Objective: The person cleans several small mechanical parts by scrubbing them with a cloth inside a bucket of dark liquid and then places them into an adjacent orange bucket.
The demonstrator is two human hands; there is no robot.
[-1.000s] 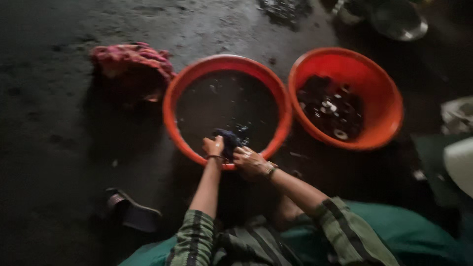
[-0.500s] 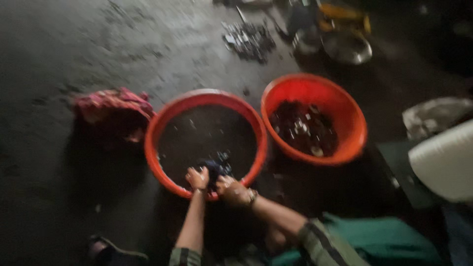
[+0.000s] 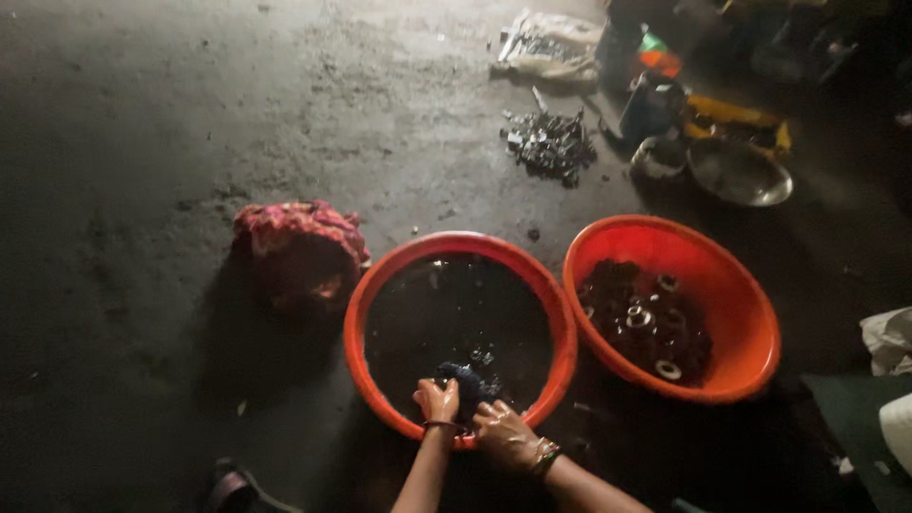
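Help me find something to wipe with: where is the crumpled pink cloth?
In the head view the crumpled pink cloth lies on the dark floor, left of the basin of dark liquid and apart from both hands.

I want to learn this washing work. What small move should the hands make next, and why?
Probably keep rubbing the dark wet cloth over the dark liquid: both the left hand and the right hand grip it at the near rim of the round orange plastic basin.

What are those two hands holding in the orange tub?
Both the left hand and right hand grip a dark blue wet cloth wad, one on each side, over the round orange plastic basin.
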